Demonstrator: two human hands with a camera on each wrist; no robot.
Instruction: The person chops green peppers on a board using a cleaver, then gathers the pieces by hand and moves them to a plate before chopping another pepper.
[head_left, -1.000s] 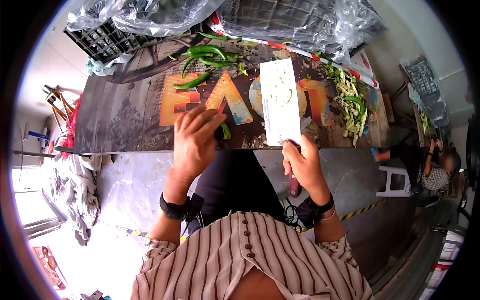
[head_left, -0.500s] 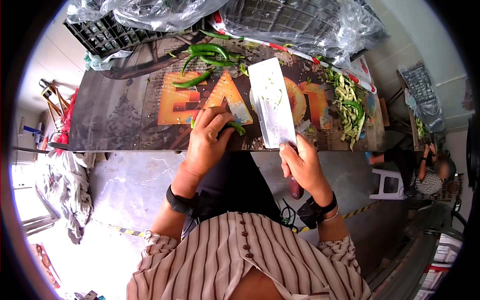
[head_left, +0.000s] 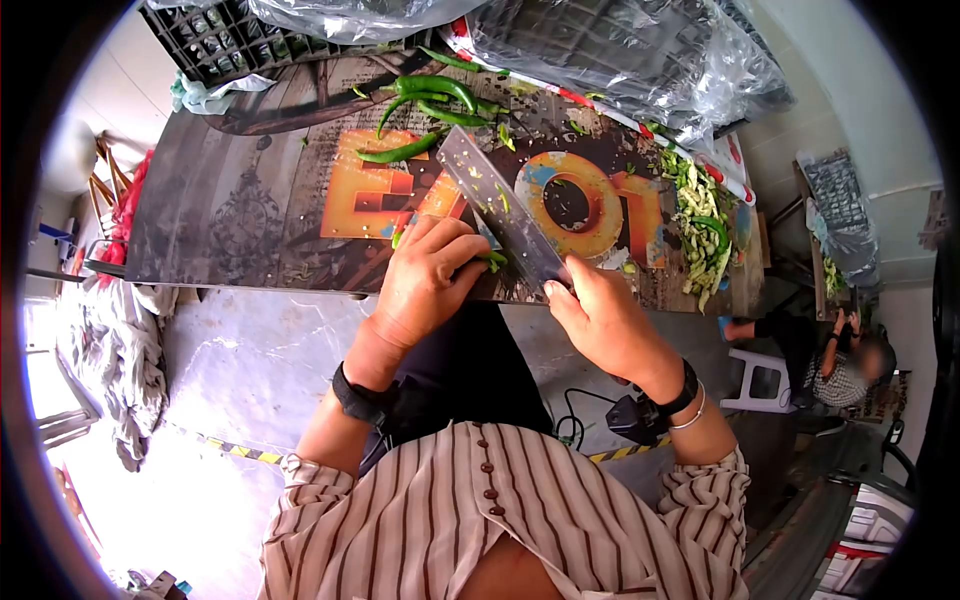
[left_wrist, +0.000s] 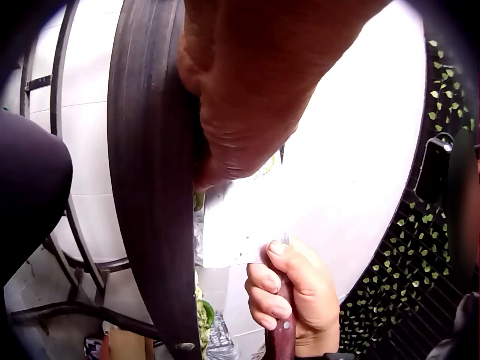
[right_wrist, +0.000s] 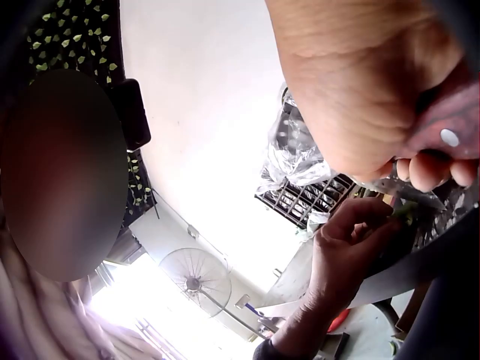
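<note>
A cleaver (head_left: 508, 210) with a broad metal blade is in my right hand (head_left: 618, 325), tilted so its far end leans left over the table (head_left: 175, 240). In the left wrist view, my fingers wrap round its reddish-brown handle (left_wrist: 282, 339). My left hand (head_left: 428, 285) holds a green chili pepper (head_left: 494, 260) down at the front edge of the table. Most of that pepper is hidden under the curled fingers. Its exposed end points right, close to the blade. Small green bits cling to the blade.
Several whole green chili peppers (head_left: 405, 150) lie farther back on the table. A pile of chopped pepper (head_left: 700, 230) lies at the right. Black plastic crates (head_left: 215, 45) and crates under clear plastic (head_left: 620, 70) line the back. Another person (head_left: 840, 375) sits at the far right.
My left hand has come down onto the chili pepper at the front edge and now holds it. The cleaver has swung from nearly upright in view to leaning left, its blade turned more edge-down beside the pepper.
</note>
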